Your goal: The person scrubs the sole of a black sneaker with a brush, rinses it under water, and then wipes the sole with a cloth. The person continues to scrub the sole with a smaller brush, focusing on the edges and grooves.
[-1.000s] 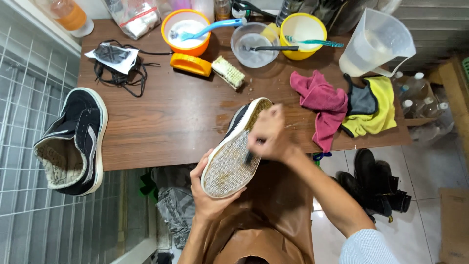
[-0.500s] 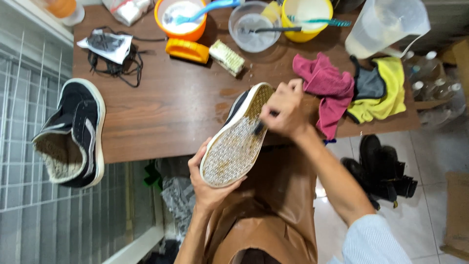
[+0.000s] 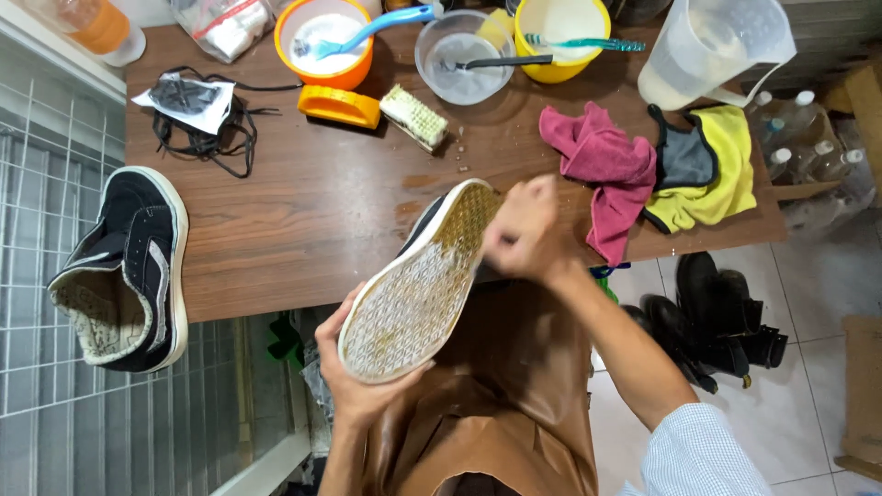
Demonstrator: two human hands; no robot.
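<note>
Wood-grain table [image 3: 303, 230] fills the upper view, its near edge just behind a sneaker [image 3: 418, 289] held sole-up over a brown apron [image 3: 496, 404]. The pale, waffle-patterned sole looks grimy and yellowed toward the toe.

The left hand [image 3: 354, 390] cups the heel end from below, fingers wrapped up around the rim. The right hand [image 3: 519, 234] is blurred and closed against the toe end of the sole; what it grips cannot be made out here.

Only the heel is supported, so pressure near the toe could twist the shoe out of that grip and drop it onto the apron. Dirty water flicked off the sole could also spatter the magenta cloth [image 3: 602, 174] just beside the right hand.

Farther back lie a yellow-and-grey cloth [image 3: 707, 170], a scrub brush [image 3: 413, 117], an orange bowl [image 3: 322, 57], a clear bowl [image 3: 459, 64], a yellow bowl [image 3: 562, 37] and a plastic jug [image 3: 707, 55]. The matching black sneaker [image 3: 124, 271] hangs off the table's left edge, near black laces [image 3: 207, 124].
</note>
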